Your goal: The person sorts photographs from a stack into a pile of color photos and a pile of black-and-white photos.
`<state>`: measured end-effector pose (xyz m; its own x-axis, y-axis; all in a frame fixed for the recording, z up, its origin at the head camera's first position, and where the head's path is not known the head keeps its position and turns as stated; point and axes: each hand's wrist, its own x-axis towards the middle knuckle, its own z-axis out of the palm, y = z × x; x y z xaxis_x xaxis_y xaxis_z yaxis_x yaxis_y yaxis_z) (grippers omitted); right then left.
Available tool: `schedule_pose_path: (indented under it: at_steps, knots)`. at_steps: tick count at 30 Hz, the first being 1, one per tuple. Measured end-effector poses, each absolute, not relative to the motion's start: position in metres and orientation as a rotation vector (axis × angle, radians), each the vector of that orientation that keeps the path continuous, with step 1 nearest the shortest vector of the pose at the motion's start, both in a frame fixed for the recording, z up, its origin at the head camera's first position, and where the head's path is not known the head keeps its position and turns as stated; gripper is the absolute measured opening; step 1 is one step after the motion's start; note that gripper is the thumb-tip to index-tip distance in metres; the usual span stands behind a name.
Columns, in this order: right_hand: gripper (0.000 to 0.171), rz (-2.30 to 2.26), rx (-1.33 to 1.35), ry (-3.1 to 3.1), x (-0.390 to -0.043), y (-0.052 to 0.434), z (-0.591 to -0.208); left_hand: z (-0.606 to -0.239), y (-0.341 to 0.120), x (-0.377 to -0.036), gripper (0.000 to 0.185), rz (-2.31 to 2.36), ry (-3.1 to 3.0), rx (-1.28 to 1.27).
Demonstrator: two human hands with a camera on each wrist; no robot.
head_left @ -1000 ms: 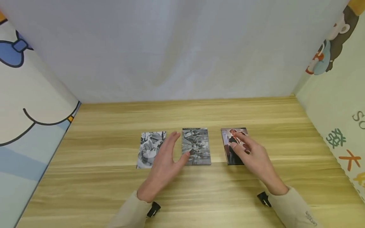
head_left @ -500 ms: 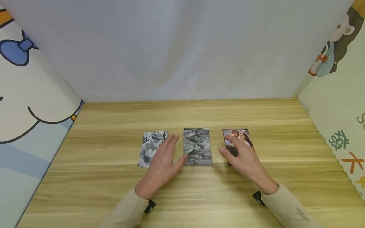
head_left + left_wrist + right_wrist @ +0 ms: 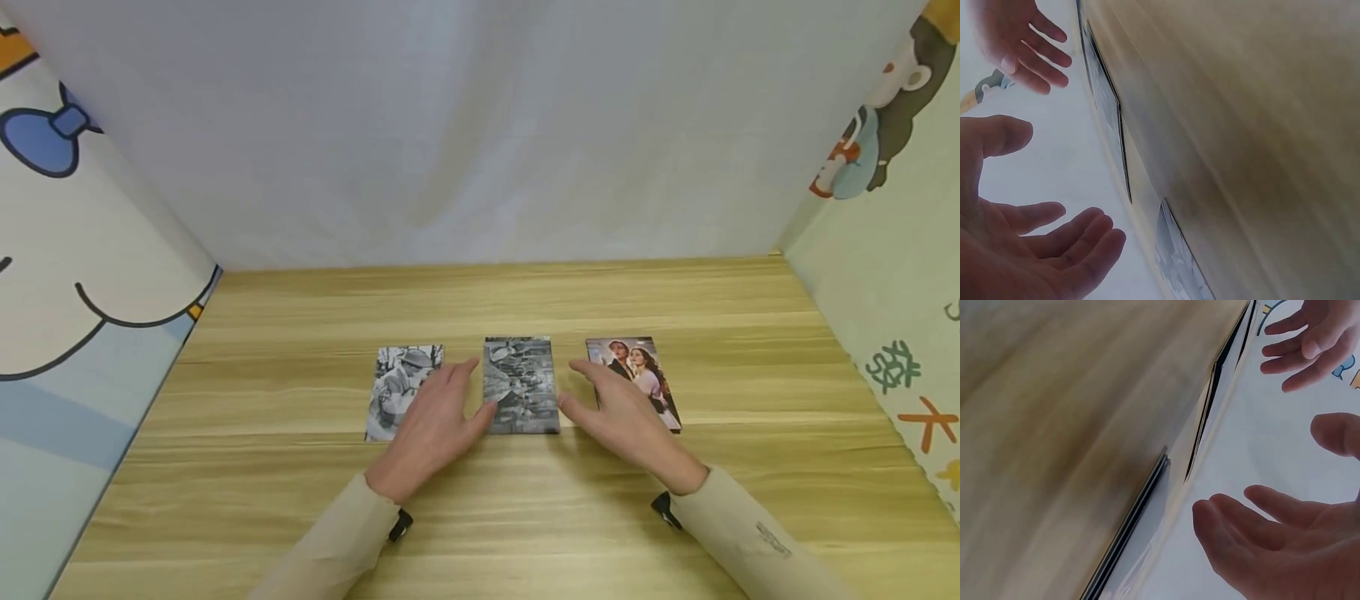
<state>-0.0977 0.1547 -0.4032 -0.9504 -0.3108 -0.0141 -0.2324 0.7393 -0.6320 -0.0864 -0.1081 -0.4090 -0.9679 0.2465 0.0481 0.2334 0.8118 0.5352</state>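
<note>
Three photo cards lie in a row across the middle of the head view, on the wooden table point(image 3: 525, 517). The middle card point(image 3: 521, 385), black and white, sits between my two hands. My left hand point(image 3: 431, 425) hovers at its left edge with the fingers straight and loosely spread, the thumb tip close to the card's lower left side; I cannot tell whether it touches. That hand overlaps the right part of the left card point(image 3: 397, 390), another black-and-white picture. My right hand point(image 3: 626, 421) comes in from the lower right, fingers straight and relaxed, holding nothing, its thumb near the middle card's lower right corner. It covers the lower left part of the colour card point(image 3: 637, 379), whose right edge and top lie bare.

The wrist views look along the tabletop and are blurred. In the left wrist view my left hand point(image 3: 1029, 250) is open with fingers gently bent, above the table, card edges running down the centre. In the right wrist view my right hand point(image 3: 1272, 544) is likewise open, the stacked edge of a card showing at lower centre.

Narrow strips of bare wood separate the cards. Wide wood lies toward the top of the frame up to the white back wall point(image 3: 480, 125), and more at the bottom and both sides, bounded by the cartoon panel point(image 3: 67, 275) at left and another patterned panel point(image 3: 892, 250) at right.
</note>
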Motion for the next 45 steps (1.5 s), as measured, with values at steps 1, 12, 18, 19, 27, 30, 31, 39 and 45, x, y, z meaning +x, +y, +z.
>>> schedule_pose_path:
  at_steps: [1,12,18,19,27,30,31,39,45]
  knots:
    - [0.064,-0.997,-0.447,2.814,-0.098,0.154,-0.403,-0.409,-0.107,-0.088,0.072,0.867,2.961,0.394]
    - [0.064,-0.946,-0.464,2.771,-0.107,0.146,-0.401,-0.411,-0.097,-0.101,0.074,0.767,2.875,0.400]
    - [0.063,-0.931,-0.443,2.753,-0.109,0.142,-0.403,-0.412,-0.094,-0.102,0.074,0.750,2.859,0.383]
    - [0.063,-0.926,-0.438,2.754,-0.110,0.142,-0.404,-0.412,-0.095,-0.102,0.073,0.751,2.861,0.385]
    - [0.062,-0.917,-0.428,2.746,-0.110,0.139,-0.407,-0.414,-0.095,-0.101,0.073,0.799,2.856,0.393]
    - [0.062,-0.931,-0.427,2.725,-0.109,0.138,-0.407,-0.415,-0.095,-0.101,0.073,0.840,2.835,0.376]
    - [0.061,-0.936,-0.428,2.718,-0.109,0.138,-0.407,-0.415,-0.095,-0.101,0.072,0.857,2.827,0.369]
    - [0.059,-0.928,-0.429,2.710,-0.107,0.136,-0.406,-0.415,-0.092,-0.100,0.070,0.943,2.786,0.316]
    - [0.059,-0.921,-0.426,2.714,-0.106,0.136,-0.406,-0.413,-0.092,-0.097,0.069,1.000,2.763,0.302]
